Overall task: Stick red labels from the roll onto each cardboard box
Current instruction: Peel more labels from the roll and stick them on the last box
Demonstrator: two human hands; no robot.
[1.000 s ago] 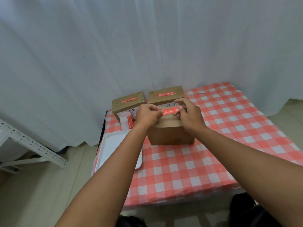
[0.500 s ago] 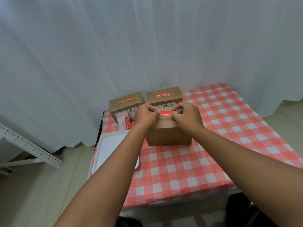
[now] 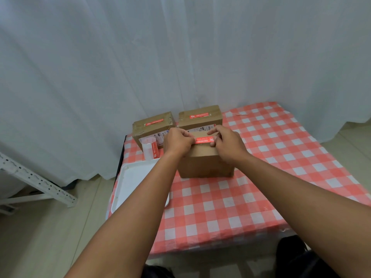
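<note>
Head view: the left hand (image 3: pixel 177 141) pinches the left end of a red label (image 3: pixel 204 140) with curled fingers (image 3: pixel 188 137), and the right hand (image 3: pixel 226 144) pinches its right end, forefinger laid along the label's upper edge. The label stretches level between them, at the top of the near cardboard box (image 3: pixel 204 161); whether it touches the cardboard cannot be told. White print runs along the strip, too small to read.

Behind stand two more boxes, side by side. The left rear box (image 3: pixel 149 128) and the right rear box (image 3: pixel 200 119) each bear a red label on top and a white shipping sticker with barcode lines on the front; none of that writing is legible.

Left of the hands, the label roll (image 3: pixel 149 150) stands upright, white with a red strip down its side, just beyond a white tray (image 3: pixel 136 187). All rest on a red-and-white checked tabletop (image 3: pixel 261 167). A white curtain (image 3: pixel 180 57) hangs behind.
</note>
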